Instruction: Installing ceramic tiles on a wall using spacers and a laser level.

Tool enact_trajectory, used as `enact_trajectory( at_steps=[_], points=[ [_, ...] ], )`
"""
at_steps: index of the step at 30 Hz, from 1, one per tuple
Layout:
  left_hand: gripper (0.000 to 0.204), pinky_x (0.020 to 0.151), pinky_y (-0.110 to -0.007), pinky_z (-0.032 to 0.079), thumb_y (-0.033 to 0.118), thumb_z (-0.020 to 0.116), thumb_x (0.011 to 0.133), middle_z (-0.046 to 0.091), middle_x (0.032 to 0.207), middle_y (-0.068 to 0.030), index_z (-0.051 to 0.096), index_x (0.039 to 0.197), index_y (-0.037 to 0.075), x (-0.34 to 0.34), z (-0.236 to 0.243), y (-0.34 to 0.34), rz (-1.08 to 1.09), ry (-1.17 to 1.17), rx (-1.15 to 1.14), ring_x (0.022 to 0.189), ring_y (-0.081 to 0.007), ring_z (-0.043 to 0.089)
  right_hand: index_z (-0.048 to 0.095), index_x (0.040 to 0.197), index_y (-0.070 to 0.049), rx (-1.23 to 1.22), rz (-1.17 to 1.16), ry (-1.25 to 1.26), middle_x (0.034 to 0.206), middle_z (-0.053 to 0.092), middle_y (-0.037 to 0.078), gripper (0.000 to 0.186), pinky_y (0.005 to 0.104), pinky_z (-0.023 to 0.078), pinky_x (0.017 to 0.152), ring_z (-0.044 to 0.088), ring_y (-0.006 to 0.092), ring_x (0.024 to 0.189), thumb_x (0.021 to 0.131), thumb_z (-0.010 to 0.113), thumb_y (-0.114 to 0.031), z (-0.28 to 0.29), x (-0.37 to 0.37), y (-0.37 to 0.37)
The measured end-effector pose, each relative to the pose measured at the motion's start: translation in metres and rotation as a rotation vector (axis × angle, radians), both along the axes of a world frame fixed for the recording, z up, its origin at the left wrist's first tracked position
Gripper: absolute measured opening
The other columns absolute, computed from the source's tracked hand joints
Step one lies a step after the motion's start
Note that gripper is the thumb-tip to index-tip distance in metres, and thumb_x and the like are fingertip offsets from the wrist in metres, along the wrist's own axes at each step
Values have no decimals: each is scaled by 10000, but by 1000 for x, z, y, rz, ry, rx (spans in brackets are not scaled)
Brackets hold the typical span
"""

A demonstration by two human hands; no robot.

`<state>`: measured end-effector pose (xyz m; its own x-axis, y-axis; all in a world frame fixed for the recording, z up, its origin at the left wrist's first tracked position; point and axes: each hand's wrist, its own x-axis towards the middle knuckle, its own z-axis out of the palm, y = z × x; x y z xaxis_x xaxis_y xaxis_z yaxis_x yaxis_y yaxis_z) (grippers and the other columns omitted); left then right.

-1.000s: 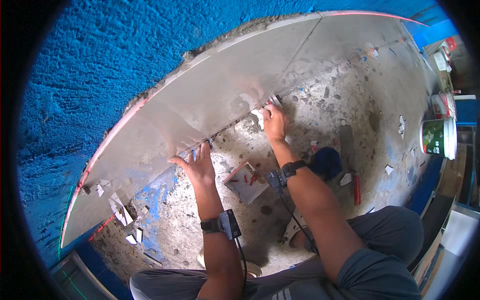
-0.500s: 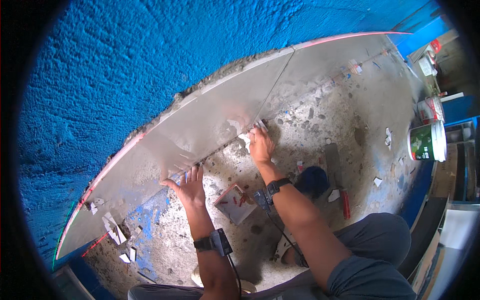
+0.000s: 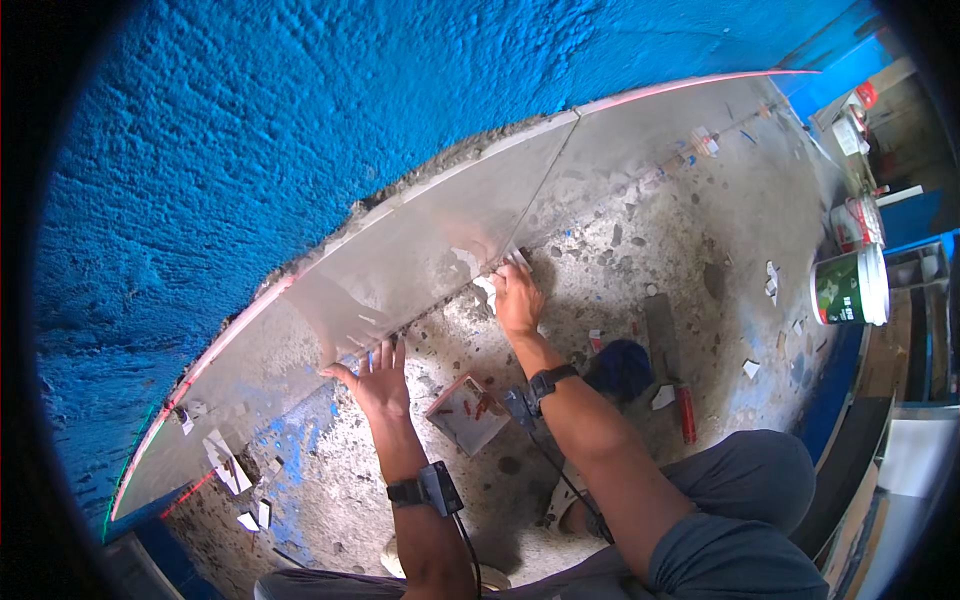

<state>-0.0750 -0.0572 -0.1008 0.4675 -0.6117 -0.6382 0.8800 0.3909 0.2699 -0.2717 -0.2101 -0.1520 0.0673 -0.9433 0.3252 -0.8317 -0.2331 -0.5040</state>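
Along grey panel (image 3: 420, 235): left hand (image 3: 383, 386) spread, right hand (image 3: 519, 302) by white shard (image 3: 485, 288).

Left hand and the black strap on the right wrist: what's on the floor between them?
In the head view, a shallow box with small red pieces in it lies between the left hand and the strap.

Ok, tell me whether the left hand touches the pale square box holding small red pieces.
Apart: the head view shows speckled grey floor between the left hand and the pale square box.
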Motion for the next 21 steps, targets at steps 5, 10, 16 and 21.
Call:
enact_trajectory(
  at_steps=[5,10,16,21],
  points=[
    [1320,1171,-547,190,802,556,687,-21,1581,-209,-137,1500,26,12,0,9,-21,-33,16,1468,-382,62,561,1058,-23,-164,-50,-620,914,629,143,225,376,494,657,619,320,731,891,641,-152,83,18,0],
    [1353,1168,-560,176,824,554,662,-72,1596,-170,-182,1496,54,3,-7,7,-30,-58,49,1475,-365,34,567,1134,-29,-765,291,-433,856,606,126,288,381,490,604,603,281,694,848,581,1,254,12,-32],
    [1338,1164,-565,182,844,523,671,-44,1594,-172,-177,1499,60,-3,2,6,-69,-101,76,1476,-354,42,626,1178,-66,-845,367,-169,861,622,117,423,396,500,615,615,304,705,774,581,49,282,-4,-46],
    [1334,1151,-553,226,855,535,661,12,1591,-177,-104,1515,54,-7,-1,2,-99,-166,198,1462,-360,122,645,1162,-88,-878,288,-60,900,646,117,394,394,520,656,641,302,760,786,604,24,288,-20,-58]
  ],
)
